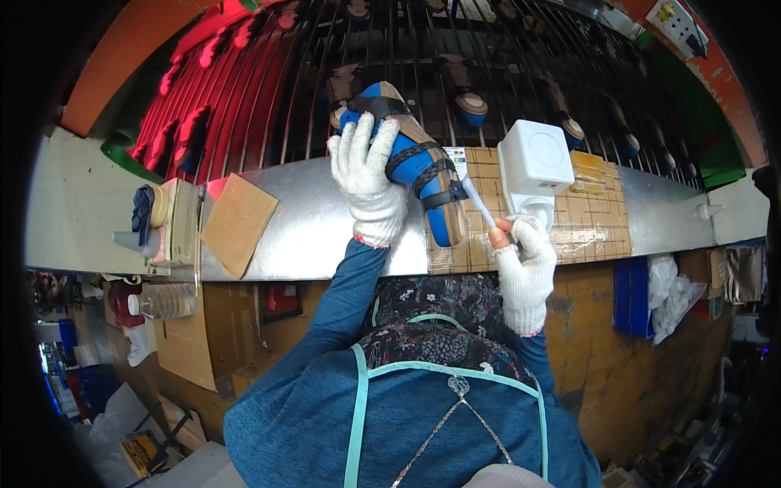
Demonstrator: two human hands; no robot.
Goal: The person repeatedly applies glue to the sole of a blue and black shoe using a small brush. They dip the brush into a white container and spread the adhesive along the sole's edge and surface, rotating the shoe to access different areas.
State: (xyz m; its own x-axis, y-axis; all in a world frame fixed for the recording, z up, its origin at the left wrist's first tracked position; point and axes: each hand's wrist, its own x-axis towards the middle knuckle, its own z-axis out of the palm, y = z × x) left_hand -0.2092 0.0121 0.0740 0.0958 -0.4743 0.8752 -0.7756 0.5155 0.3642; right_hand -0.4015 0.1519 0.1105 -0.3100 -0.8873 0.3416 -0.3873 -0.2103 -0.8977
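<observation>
My left hand [366, 183], in a white knit glove, is closed round a blue shoe last [440, 224] carrying a sandal upper of black braided straps [421, 163] and a tan sole edge. It is held tilted above the near edge of the bench. My right hand [526, 268], gloved with the thumb tip bare, pinches a slim white-handled brush [480, 202]. The brush's far end is close beside the sandal's strap; whether it touches cannot be told. Just beyond my right hand stands a white plastic container [537, 154] with a small open cup [534, 213] at its base.
Beyond the bench, several lasts [472, 106] rest on a rack of metal bars [415, 49], lit red at left. Taped cardboard [594, 228] covers part of the metal bench top [297, 207]. A brown board [238, 225] lies at left. A blue crate [633, 297] stands below right.
</observation>
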